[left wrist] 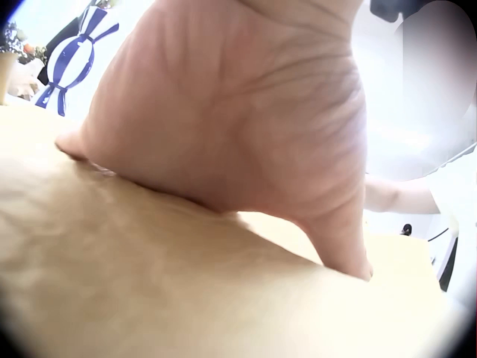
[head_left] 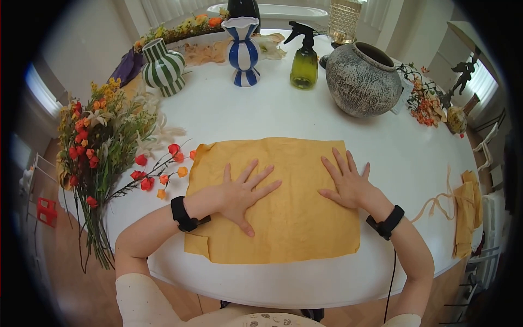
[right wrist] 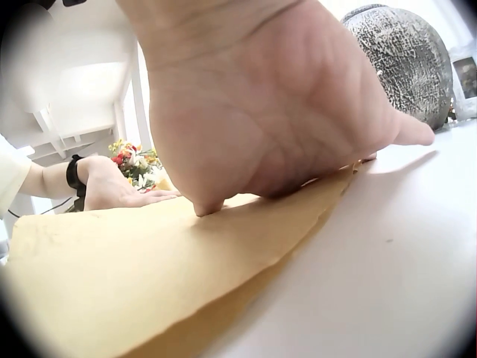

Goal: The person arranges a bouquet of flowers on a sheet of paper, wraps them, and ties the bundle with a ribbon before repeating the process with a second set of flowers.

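Note:
A yellow-tan sheet (head_left: 294,218) lies flat on the white table, slightly creased, with a folded edge at its lower left corner. My left hand (head_left: 242,195) rests on its left half, fingers spread. Near the sheet's right edge my right hand (head_left: 348,182) presses down with spread fingers, the little finger reaching past the edge. In the left wrist view the left hand (left wrist: 231,112) touches the sheet (left wrist: 134,261) with fingertips and thumb. The right wrist view has the right hand (right wrist: 276,112) on the sheet (right wrist: 149,261), its edge raised slightly off the table.
Flowers (head_left: 101,141) lie at the left, red-orange blooms (head_left: 147,183) near the sheet. Behind stand a green-striped vase (head_left: 163,71), a blue-striped vase (head_left: 243,54), a green spray bottle (head_left: 304,68) and a grey pot (head_left: 362,82). Berry sprigs (head_left: 427,106) and a tan bundle (head_left: 466,215) are at right.

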Motion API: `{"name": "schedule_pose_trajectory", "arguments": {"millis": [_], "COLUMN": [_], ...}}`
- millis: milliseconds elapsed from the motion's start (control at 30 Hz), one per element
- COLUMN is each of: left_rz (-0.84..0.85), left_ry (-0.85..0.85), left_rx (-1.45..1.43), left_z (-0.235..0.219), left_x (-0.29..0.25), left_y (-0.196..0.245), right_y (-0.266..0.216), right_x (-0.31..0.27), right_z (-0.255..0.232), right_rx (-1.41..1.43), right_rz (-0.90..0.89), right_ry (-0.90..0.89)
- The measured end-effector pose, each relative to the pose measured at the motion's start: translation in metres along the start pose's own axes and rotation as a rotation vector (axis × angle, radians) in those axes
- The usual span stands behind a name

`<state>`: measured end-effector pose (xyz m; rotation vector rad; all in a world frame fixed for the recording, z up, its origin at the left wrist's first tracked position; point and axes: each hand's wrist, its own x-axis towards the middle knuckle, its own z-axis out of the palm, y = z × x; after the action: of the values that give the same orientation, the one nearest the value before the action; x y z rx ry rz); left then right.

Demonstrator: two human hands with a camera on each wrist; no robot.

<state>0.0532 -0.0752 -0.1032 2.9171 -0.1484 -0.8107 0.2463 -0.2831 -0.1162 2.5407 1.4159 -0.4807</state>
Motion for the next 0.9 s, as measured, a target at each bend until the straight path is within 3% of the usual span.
{"name": "schedule_pose_trajectory", "arguments": {"millis": [33, 133, 367, 433, 467, 533, 567, 633, 667, 733, 800, 900], "left_rz": [0.043, 0.045, 0.029, 0.121, 0.087, 0.231, 0.206, 0.256, 0.241, 0.132, -0.117, -0.791], "left_ry": [0.079, 0.101, 0.059, 0.068, 0.067, 0.108, 0.113, 0.087, 0.095, 0.293, 0.524, 0.869], "left_rx": [0.007, -0.011, -0.022, -0.036, -0.045, -0.035, -0.035, -0.016, -0.022, 0.065, -0.047, 0.171], "left_z": [0.005, 0.017, 0.026, 0.026, 0.026, 0.021, 0.017, 0.010, 0.010, 0.008, -0.009, -0.010], "left_x": [-0.003, -0.022, -0.044, -0.040, -0.037, -0.027, -0.026, -0.028, -0.034, -0.057, -0.102, -0.179], "left_y": [-0.005, -0.015, 0.000, 0.008, 0.012, 0.018, 0.020, 0.024, 0.021, 0.004, -0.019, -0.067], "right_y": [0.002, 0.010, 0.002, -0.015, -0.029, -0.057, -0.062, -0.069, -0.069, -0.062, -0.054, -0.049], "right_x": [-0.001, -0.006, -0.038, -0.050, -0.052, -0.054, -0.052, -0.043, -0.040, -0.036, -0.034, -0.033], "right_z": [-0.001, 0.002, -0.008, -0.026, -0.030, -0.033, -0.024, 0.002, 0.010, 0.017, 0.015, 0.015], "right_rx": [-0.038, -0.040, -0.124, -0.310, -0.311, -0.059, -0.062, -0.031, -0.041, -0.035, -0.032, -0.015], "right_rz": [-0.003, 0.024, 0.032, 0.040, 0.006, -0.328, -0.351, -0.483, -0.497, -0.499, -0.518, -0.533], "right_ry": [0.002, -0.003, -0.038, 0.117, 0.128, 0.290, 0.300, 0.135, 0.136, 0.156, 0.146, 0.144]}}
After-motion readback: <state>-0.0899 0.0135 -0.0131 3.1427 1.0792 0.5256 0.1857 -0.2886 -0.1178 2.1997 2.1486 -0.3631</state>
